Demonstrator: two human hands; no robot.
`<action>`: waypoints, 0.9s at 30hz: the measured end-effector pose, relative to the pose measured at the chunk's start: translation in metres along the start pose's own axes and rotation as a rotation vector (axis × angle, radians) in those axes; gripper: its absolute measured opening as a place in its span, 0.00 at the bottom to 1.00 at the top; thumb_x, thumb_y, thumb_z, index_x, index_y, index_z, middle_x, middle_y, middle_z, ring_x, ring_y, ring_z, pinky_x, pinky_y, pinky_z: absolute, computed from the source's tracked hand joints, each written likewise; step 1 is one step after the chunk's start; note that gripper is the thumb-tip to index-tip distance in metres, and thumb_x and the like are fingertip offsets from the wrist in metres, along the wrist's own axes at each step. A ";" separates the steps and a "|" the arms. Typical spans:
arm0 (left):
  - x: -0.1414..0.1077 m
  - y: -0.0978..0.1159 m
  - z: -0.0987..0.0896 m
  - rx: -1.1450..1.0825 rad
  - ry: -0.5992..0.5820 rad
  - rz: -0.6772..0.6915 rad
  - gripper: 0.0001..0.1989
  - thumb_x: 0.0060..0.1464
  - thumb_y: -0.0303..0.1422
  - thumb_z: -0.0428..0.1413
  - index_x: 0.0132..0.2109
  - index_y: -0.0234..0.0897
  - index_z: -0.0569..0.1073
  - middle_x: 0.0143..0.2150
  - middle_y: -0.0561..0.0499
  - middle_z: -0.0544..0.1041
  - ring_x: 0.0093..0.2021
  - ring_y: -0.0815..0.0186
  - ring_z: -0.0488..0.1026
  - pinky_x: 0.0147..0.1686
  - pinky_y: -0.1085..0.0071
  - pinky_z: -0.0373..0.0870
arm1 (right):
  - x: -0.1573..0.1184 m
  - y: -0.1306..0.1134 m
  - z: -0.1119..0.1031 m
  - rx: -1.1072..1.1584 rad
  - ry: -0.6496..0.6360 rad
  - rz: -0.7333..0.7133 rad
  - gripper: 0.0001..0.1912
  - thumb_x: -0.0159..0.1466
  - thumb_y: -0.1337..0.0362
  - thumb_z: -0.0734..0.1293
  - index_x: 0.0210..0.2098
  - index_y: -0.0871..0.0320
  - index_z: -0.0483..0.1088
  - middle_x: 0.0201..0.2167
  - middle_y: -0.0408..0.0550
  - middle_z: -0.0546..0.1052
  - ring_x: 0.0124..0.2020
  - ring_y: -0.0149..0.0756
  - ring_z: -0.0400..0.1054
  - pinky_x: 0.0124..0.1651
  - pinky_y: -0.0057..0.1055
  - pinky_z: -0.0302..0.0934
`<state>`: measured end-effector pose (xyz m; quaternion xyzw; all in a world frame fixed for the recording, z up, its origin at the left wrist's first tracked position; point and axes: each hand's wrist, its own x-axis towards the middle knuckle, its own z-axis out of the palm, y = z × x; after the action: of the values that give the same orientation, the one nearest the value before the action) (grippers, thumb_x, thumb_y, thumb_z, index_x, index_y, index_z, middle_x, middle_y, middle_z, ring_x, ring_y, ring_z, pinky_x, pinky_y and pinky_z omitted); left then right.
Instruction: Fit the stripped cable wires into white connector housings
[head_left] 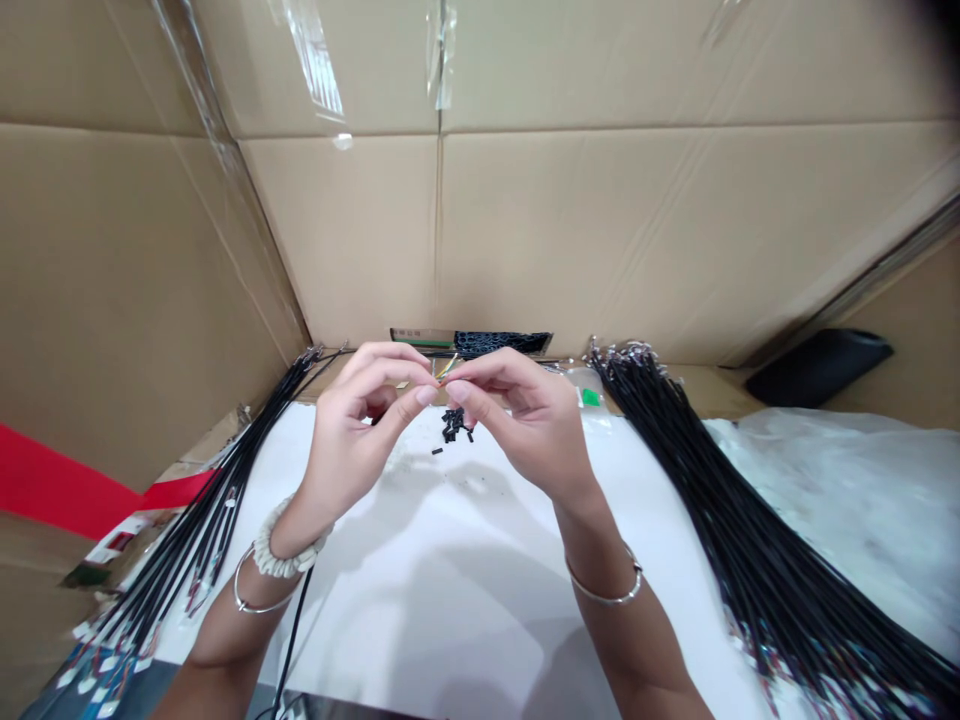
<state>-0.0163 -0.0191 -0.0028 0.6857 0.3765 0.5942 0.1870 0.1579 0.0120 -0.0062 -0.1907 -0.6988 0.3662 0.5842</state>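
My left hand (360,430) and my right hand (517,420) meet in the middle above a white work surface (450,610). Their fingertips pinch the thin, stripped coloured wire ends (448,368) of a cable from both sides. A single black cable (292,630) runs up beneath my left forearm, but its link to the wire ends is hidden. A small heap of short black tubes (452,425) lies on the surface just below my fingertips. Each wrist wears a metal bangle, and the left also has a white beaded bracelet.
Large bundles of black cables lie at the left (217,510) and right (750,520), with metal ends at the far side. Cardboard walls (600,220) surround the bench. Clear plastic sheeting (840,480) covers the right side. A red strap (75,480) crosses the left wall.
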 end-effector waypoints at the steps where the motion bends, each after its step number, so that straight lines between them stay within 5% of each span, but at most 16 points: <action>1: 0.000 0.001 0.000 -0.002 0.001 0.001 0.02 0.62 0.32 0.62 0.39 0.40 0.80 0.46 0.51 0.74 0.20 0.82 0.59 0.18 0.77 0.55 | 0.000 -0.001 0.000 -0.004 0.001 0.001 0.03 0.66 0.68 0.72 0.37 0.54 0.77 0.30 0.41 0.78 0.28 0.27 0.72 0.30 0.24 0.71; 19: -0.003 0.006 0.003 0.034 -0.023 0.038 0.02 0.62 0.30 0.63 0.39 0.38 0.80 0.45 0.50 0.75 0.21 0.83 0.58 0.18 0.79 0.56 | -0.003 -0.013 -0.011 -0.010 -0.055 0.035 0.04 0.66 0.68 0.72 0.41 0.55 0.76 0.31 0.40 0.80 0.29 0.26 0.72 0.30 0.22 0.71; 27: -0.003 0.007 0.000 0.093 -0.004 0.047 0.02 0.62 0.29 0.62 0.39 0.38 0.79 0.45 0.52 0.76 0.23 0.82 0.61 0.21 0.79 0.58 | -0.006 -0.031 -0.021 -0.059 0.089 0.023 0.08 0.65 0.73 0.72 0.38 0.52 0.77 0.27 0.36 0.79 0.25 0.22 0.72 0.27 0.19 0.69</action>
<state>-0.0142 -0.0261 0.0003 0.7036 0.3869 0.5789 0.1418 0.1843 -0.0062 0.0134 -0.2317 -0.6805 0.3434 0.6045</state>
